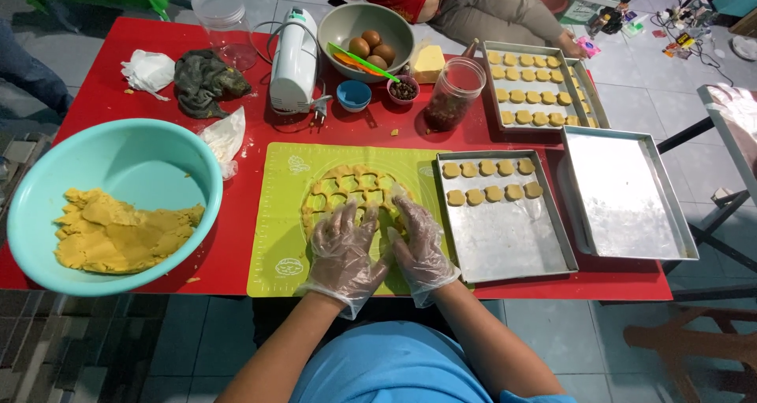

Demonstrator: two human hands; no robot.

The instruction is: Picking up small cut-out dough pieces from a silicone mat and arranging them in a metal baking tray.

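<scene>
Two gloved hands rest on the rolled dough sheet (347, 194), which lies on the green mat (276, 214) at the near edge of the red table (95, 103). Left hand (343, 253): clear plastic glove, fingers spread, palm flat on the near part of the sheet. Right hand (418, 245): same glove, fingers loosely extended, fingertips on the sheet's right edge; whether it pinches a piece cannot be told. Hands sit side by side, nearly touching. Sheet is full of round cut-outs; the near part is hidden under the hands.

Just right of the mat: near baking tray (512, 245), holding nine dough rounds in two rows, five over four, at its far end. Beside it, an empty tray (623, 198). Behind these, a far tray (583, 95) full of rounds in several rows; count uncertain, its far end partly covered by another person's hand (572, 46).

Left of the mat: one turquoise basin (126, 166) with a lump of yellow dough (118, 233), its left rim cut off by the frame. Far side of the table: one white hand mixer (293, 60), one grey bowl (347, 20) with three brown eggs, one dark-filled jar (453, 95), two small cups, one butter block (430, 62), one dark cloth (206, 76).
</scene>
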